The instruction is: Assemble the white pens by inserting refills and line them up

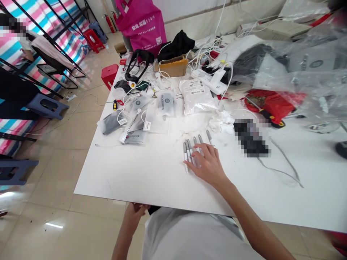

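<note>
Several slim pens (189,147) with white bodies and grey ends lie side by side on the white table (151,173). My right hand (207,162) rests over them, palm down, its fingers spread and touching some of the pens. One pen (208,135) lies a little apart at the right of the row, partly under the fingers. Below the front edge of the table is my left hand (136,213), its fingers curled together. Whatever they may hold is hidden.
Grey pouches (165,104), a white plastic parcel (199,95), cables and crumpled tissue (222,122) lie beyond the pens. A red bag with a screwdriver (267,115) and clear plastic bags (306,68) fill the right. Another person (25,45) sits far left.
</note>
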{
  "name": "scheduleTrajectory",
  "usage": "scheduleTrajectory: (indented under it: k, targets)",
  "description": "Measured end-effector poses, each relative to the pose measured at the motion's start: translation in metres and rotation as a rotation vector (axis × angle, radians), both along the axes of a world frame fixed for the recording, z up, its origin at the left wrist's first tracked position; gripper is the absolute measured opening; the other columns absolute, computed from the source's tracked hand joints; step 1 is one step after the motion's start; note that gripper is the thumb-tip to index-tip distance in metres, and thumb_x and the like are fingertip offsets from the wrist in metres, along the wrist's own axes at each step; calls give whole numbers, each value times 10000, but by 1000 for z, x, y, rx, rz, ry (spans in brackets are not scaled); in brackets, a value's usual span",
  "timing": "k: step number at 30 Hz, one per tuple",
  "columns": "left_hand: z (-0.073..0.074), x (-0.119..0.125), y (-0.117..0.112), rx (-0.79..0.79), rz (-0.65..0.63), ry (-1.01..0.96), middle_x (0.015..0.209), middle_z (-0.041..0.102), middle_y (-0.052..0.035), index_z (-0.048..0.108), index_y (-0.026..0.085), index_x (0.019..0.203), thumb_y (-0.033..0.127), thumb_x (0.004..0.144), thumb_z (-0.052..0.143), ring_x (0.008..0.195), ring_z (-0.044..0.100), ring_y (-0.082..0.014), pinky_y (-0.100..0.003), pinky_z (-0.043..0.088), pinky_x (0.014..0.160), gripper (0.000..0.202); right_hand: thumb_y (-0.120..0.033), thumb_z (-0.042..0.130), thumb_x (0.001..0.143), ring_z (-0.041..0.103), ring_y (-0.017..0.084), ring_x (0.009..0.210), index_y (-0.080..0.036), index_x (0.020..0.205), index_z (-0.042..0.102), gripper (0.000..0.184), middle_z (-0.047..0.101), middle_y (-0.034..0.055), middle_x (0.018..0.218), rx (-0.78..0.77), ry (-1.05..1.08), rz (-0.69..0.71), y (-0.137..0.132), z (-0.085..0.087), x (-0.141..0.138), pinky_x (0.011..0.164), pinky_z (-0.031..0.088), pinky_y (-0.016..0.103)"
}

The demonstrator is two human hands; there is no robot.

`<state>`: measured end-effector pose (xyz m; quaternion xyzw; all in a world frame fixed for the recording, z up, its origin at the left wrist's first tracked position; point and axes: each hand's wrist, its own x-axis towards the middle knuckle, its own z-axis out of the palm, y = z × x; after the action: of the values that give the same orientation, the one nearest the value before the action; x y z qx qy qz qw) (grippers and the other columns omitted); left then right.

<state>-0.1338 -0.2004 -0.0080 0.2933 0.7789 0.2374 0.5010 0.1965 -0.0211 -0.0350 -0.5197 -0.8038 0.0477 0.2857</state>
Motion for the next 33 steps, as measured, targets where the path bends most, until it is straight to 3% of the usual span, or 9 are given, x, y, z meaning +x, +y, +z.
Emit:
scheduleTrajectory:
  k: [2,4,6,8,12,17,23,29,33]
  targets:
    - [16,-6,1,-116,-202,-54,969,825,-118,774,185,958,638,804,789,898,787,-331,-419,600,792,479,-566,728,951,592,399,1224,-218,872,661,364,684,166,1289,-25,-42,-1,2,-2,-12,979,463,557]
    - [37,-8,10,-92,-357,-75,927,814,-100,782,198,917,648,921,676,839,763,-277,-382,580,800,462,-519,706,967,589,395,1208,-210,831,645,342,665,174,1275,-49,-51,-9,4,-5,-19,972,458,553]
    - [54,-3,29,4,-370,-96,961,813,-86,786,219,1040,615,983,628,768,726,-230,-352,558,759,430,-447,685,973,586,382,1185,-206,809,630,297,651,172,1258,-63,-43,-30,4,-6,-23,966,457,546]
    - [61,8,54,171,-342,-127,945,804,-86,777,216,1107,586,994,640,792,712,-220,-340,561,778,411,-417,687,958,579,377,1162,-202,846,635,248,642,171,1236,-69,-37,-58,3,-6,-24,956,458,540]
    - [43,41,104,412,-287,-73,928,794,-78,772,209,1064,550,993,670,841,713,-211,-332,566,833,363,-414,680,958,563,372,1138,-193,1028,663,232,623,187,1247,-64,-47,-81,1,-2,-29,940,457,532]
    - [4,76,139,548,-276,-29,1007,813,-77,762,214,1135,488,1008,675,991,747,-228,-331,540,888,314,-399,666,967,557,371,1189,-189,880,678,227,620,190,1279,-72,-73,-54,-1,0,-41,981,450,530]
    - [-20,89,144,634,-172,-38,1028,806,-72,736,210,1182,466,1021,668,1007,736,-217,-329,526,911,309,-252,618,967,573,345,1189,-202,828,706,173,640,154,1267,-86,-46,-33,0,1,-45,960,465,497]
    - [-22,92,141,677,-237,45,1036,804,-66,732,224,1179,452,1043,642,980,721,-208,-328,520,909,281,-486,721,956,566,375,1205,-205,798,705,322,642,165,1274,-89,-56,-28,2,3,-39,981,467,532]
    - [-23,95,141,704,-254,78,1071,805,-79,731,223,1179,457,1053,623,1004,730,-214,-337,527,918,286,-326,697,954,577,374,1214,-201,808,698,192,643,167,1274,-91,-72,-4,2,2,-46,975,465,520]
